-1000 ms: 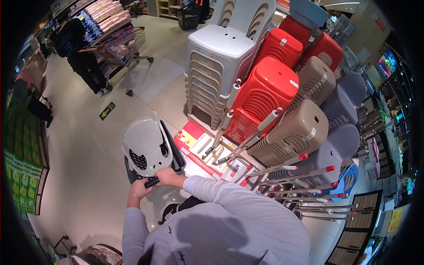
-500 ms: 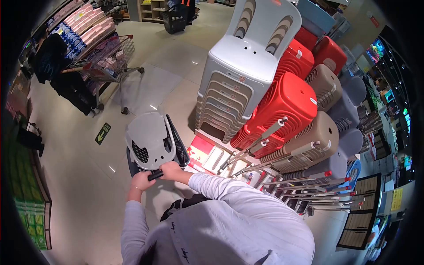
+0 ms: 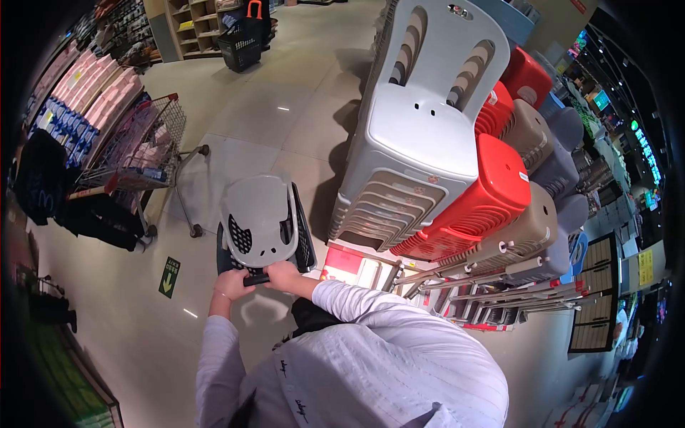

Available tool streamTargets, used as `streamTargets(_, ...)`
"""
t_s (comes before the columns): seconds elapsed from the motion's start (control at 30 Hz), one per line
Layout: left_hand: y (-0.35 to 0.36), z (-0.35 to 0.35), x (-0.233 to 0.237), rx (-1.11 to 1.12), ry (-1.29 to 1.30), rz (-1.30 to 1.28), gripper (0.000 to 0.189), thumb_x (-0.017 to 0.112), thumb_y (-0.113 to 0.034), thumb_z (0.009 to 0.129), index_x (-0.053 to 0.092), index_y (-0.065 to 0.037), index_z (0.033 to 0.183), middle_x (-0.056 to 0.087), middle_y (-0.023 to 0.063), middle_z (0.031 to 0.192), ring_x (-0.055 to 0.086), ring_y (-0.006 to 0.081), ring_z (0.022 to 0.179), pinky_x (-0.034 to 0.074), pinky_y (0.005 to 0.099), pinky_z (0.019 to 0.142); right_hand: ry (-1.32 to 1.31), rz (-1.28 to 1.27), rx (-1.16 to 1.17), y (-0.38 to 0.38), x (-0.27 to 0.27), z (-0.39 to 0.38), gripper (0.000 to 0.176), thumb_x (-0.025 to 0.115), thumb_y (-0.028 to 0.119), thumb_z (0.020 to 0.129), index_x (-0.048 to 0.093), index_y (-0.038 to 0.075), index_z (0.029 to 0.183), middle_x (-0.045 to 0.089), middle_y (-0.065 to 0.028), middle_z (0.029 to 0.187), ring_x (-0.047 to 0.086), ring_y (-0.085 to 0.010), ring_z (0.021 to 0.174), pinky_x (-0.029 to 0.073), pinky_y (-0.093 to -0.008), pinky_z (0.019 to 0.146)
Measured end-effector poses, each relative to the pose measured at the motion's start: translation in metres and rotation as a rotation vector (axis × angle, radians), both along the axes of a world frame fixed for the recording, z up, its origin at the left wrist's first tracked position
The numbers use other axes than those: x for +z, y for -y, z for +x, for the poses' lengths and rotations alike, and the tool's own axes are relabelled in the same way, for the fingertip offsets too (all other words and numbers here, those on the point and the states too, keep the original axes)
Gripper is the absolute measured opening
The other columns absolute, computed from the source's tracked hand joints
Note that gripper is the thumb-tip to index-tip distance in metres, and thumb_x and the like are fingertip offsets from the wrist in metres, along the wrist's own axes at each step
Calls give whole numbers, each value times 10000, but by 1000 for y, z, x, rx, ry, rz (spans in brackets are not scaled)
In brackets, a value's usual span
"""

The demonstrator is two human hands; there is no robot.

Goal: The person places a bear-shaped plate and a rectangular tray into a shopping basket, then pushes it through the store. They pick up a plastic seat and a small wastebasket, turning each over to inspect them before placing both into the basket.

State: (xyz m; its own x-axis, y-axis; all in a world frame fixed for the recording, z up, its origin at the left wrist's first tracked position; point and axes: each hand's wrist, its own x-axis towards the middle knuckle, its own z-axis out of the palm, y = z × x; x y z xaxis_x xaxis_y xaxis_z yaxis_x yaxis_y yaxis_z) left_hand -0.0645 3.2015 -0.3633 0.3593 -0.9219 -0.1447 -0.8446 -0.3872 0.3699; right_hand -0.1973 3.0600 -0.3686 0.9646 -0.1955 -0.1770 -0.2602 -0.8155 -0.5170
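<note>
Both hands hold the black handle (image 3: 255,279) of a dark basket (image 3: 305,239). My left hand (image 3: 232,284) is closed around its left part, and my right hand (image 3: 282,276) is wrapped round the right part. A light grey plastic chair or stool (image 3: 258,214) with slotted sides sits in the basket, just beyond my hands. The basket's lower part is hidden beneath it.
Stacked white chairs (image 3: 421,135), red stools (image 3: 499,178) and beige stools (image 3: 528,221) stand to the right, beside metal poles (image 3: 499,282). A person (image 3: 43,178) is beside a shopping cart (image 3: 139,153) at left. Another basket (image 3: 240,44) stands ahead.
The held basket and both hands appear slightly farther right in view. The stacked chairs look nearer and larger. The cart and person have shifted left and down in view.
</note>
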Motion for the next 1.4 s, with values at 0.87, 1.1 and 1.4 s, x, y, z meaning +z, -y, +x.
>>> streamTargets(0.87, 382, 319, 6, -538, -49, -14, 325, 666, -360, 603, 608, -96, 785, 611, 103, 722, 600, 286, 696, 484, 389, 624, 24, -58, -389, 316, 6, 265, 278, 629, 386, 679, 610, 113, 731, 586, -130, 644, 576, -322, 635, 450, -417, 579)
streamTargets(1.1, 484, 364, 10, -656, -84, -38, 294, 663, -340, 622, 605, -93, 771, 611, 107, 731, 597, 285, 702, 480, 385, 629, 23, -102, -553, 399, 7, 304, 275, 644, 382, 652, 600, 116, 704, 577, -127, 629, 568, -325, 625, 444, -420, 568)
streamTargets(1.4, 624, 398, 17, -681, -57, -3, 256, 649, -308, 644, 592, -107, 792, 611, 100, 725, 605, 277, 703, 491, 381, 631, 30, -103, -619, 532, 11, 338, 319, 665, 414, 638, 597, 104, 670, 567, -129, 608, 558, -329, 597, 438, -416, 545)
